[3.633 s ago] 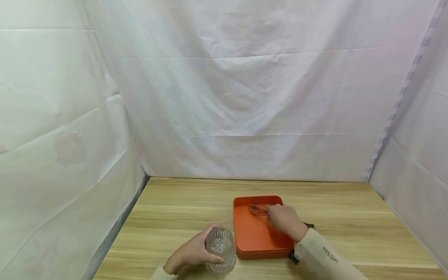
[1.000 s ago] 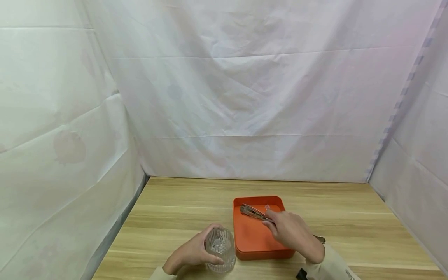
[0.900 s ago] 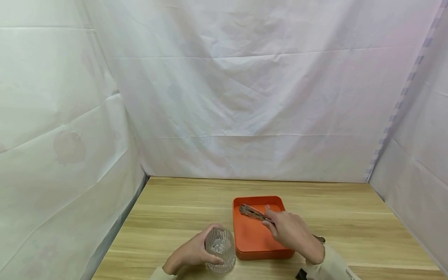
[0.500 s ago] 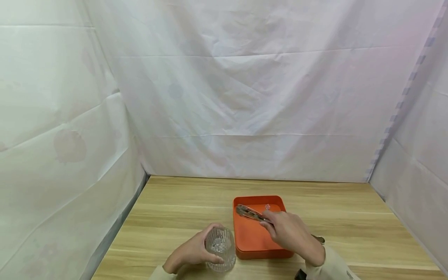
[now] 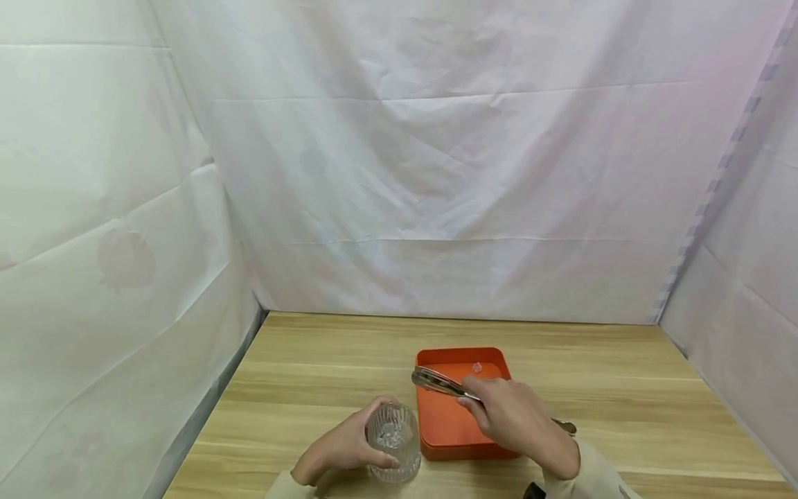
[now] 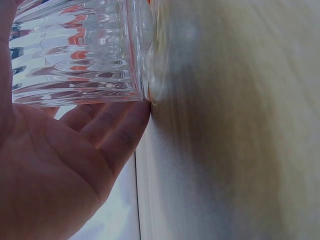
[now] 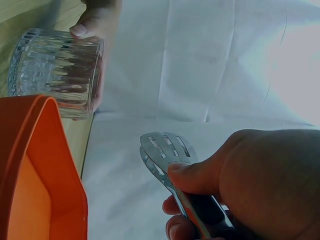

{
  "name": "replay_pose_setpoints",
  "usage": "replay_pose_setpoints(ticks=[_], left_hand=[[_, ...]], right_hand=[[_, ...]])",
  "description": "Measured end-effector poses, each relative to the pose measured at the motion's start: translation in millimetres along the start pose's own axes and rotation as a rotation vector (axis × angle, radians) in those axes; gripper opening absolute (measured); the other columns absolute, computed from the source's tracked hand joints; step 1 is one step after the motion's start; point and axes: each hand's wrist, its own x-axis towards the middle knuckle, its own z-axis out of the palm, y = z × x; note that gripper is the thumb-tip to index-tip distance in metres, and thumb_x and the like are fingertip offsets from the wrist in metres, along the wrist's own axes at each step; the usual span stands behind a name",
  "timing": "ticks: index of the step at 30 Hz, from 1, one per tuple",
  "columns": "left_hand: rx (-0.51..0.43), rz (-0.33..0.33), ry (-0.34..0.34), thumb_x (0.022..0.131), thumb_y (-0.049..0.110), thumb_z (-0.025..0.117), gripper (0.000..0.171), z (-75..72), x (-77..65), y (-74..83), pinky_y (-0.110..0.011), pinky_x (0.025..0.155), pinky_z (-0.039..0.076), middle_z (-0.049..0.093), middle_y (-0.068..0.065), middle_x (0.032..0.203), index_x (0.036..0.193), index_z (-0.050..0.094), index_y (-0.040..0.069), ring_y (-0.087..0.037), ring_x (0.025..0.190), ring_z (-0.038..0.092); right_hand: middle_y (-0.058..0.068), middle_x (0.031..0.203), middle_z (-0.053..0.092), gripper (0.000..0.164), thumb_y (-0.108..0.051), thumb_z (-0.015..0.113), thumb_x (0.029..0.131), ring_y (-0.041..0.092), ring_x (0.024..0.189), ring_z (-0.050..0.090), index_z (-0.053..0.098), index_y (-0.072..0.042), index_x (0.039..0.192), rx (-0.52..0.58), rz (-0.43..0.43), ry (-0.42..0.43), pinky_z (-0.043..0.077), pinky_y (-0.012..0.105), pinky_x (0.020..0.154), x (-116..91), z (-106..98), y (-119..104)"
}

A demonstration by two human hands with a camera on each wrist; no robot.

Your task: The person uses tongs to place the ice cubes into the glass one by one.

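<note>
My left hand (image 5: 343,443) holds a clear ribbed glass (image 5: 405,454) upright on the table, thumb on the near side and fingers curved round the far side. Clear lumps show at the bottom of the glass. In my right hand (image 5: 514,419) is a pair of metal tongs (image 5: 435,381) with slotted heads (image 7: 167,147) drawn close together. The heads are above the left wall of an orange tray (image 5: 451,423), up and to the right of the glass. What lies between them, if anything, I cannot tell. A small clear cube (image 5: 476,367) lies at the tray's far right.
The tray stands right beside the glass on the wood-grain table (image 5: 324,360). White cloth (image 5: 436,173) hangs behind the table and along both sides. A dark-tipped end (image 5: 566,425) shows past my right wrist.
My right hand has lifted the tongs from inside the tray and carried them left to its left wall. The small clear cube has come into view. My left hand and the glass stay put.
</note>
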Motion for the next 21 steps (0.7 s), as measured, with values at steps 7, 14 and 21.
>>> replay_pose_setpoints(ticks=[7, 14, 21], left_hand=[[-0.003, -0.01, 0.006, 0.07, 0.028, 0.089, 0.084, -0.3, -1.7, 3.1, -0.033, 0.088, 0.052, 0.057, -0.006, 0.128, 0.139, 0.04, 0.028, -0.021, 0.112, 0.059], [-0.017, -0.025, 0.006, 0.07, 0.027, 0.089, 0.084, -0.4, -1.9, 4.5, -0.034, 0.087, 0.052, 0.057, -0.005, 0.128, 0.139, 0.04, 0.03, -0.023, 0.112, 0.058], [-0.021, -0.021, 0.001, 0.072, 0.027, 0.089, 0.084, -0.3, -1.8, 3.7, -0.032, 0.088, 0.05, 0.057, -0.005, 0.127, 0.14, 0.04, 0.029, -0.021, 0.112, 0.059]], right_hand=[[-0.018, 0.059, 0.034, 0.028, -0.035, 0.066, 0.093, -0.002, 0.05, 0.029, 0.046, -0.027, 0.077, 0.003, -0.022, 0.011, 0.024, 0.019, 0.044, 2, -1, -8], [-0.018, 0.06, 0.034, 0.026, -0.037, 0.065, 0.094, -0.001, 0.05, 0.03, 0.047, -0.028, 0.079, 0.011, -0.024, -0.013, 0.024, 0.019, 0.043, 4, -2, -16], [-0.018, 0.06, 0.032, 0.024, -0.038, 0.063, 0.095, -0.001, 0.05, 0.029, 0.048, -0.027, 0.08, 0.043, -0.055, 0.017, 0.023, 0.019, 0.043, 4, -1, -22]])
